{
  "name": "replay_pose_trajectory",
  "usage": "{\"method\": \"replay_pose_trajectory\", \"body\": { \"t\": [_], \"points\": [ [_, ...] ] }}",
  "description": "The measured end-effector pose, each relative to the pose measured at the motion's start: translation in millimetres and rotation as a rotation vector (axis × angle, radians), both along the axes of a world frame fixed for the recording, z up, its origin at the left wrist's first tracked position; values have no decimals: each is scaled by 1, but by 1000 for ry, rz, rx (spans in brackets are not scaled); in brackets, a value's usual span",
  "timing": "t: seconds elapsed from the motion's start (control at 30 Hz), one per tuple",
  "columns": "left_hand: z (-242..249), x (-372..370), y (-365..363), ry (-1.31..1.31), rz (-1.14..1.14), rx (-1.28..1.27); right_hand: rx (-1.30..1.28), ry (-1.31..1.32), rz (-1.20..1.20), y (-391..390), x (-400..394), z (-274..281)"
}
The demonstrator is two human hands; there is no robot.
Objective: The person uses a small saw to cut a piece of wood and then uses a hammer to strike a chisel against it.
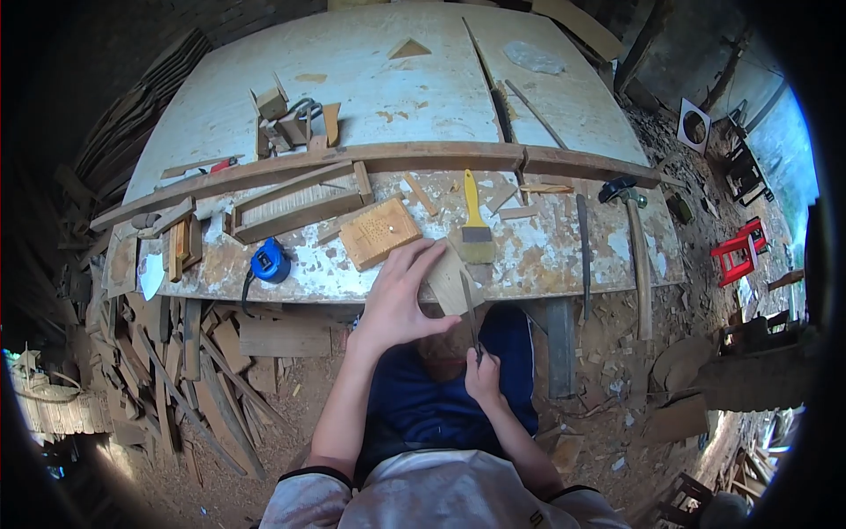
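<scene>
Closest in, the person's shirt (441,494) and dark blue trousers (423,397) sit below the bench (529,278). The right hand (482,377) is closed in a fist round the dark handle of a slim tool (470,304), which points up and away, its blade against or just over the right edge of a thin wood piece (449,278) – whether they touch, I cannot tell. That piece lies at the bench's near edge, partly jutting past it. The left hand (397,295) is spread wide, its fingers on the piece's far left side and its thumb near the close edge, steadying rather than gripping it tightly.

Just beyond the left fingers lies a drilled block (380,232), with a blue tape measure (270,261) well to its left, at the edge. A yellow-handled brush (473,207) lies just beyond the piece, bristles towards it. Farther right, a dark bar (583,256) and a hammer (638,256) both overhang the edge.

Behind the block rests a wooden frame (300,218), close to a long rail (423,159) that crosses the bench. Past the rail stands a clamp (304,110) among wood offcuts; farthest off are a wooden triangle (409,48) and – to the right – some clear plastic (534,57).
</scene>
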State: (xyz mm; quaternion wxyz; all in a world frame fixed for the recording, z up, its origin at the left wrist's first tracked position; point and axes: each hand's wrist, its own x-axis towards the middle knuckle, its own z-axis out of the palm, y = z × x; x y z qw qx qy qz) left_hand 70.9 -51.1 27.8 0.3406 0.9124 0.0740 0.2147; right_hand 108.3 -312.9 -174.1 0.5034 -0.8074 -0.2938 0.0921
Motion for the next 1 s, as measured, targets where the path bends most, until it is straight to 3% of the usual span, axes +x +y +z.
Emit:
{"method": "replay_pose_trajectory", "body": {
  "t": [0.2, 0.3, 0.47, 0.57, 1.0],
  "points": [
    [5, 2, 3, -1, -15, -7, 41, -31, -32, 1, -3, -18],
    [3, 2, 4, -28, -26, 2, -31, 36, 30, 10, 4, 24],
    [5, 3, 5, 3, -23, 3, -6, -39, -28, 2, -4, -29],
    [1, -1, 3, 10, -23, -14, 11, -30, 16, 12, 2, 7],
    [5, 0, 3, 18, -20, 29, 107, 27, -38, 1, 2, 16]
  ]
}}
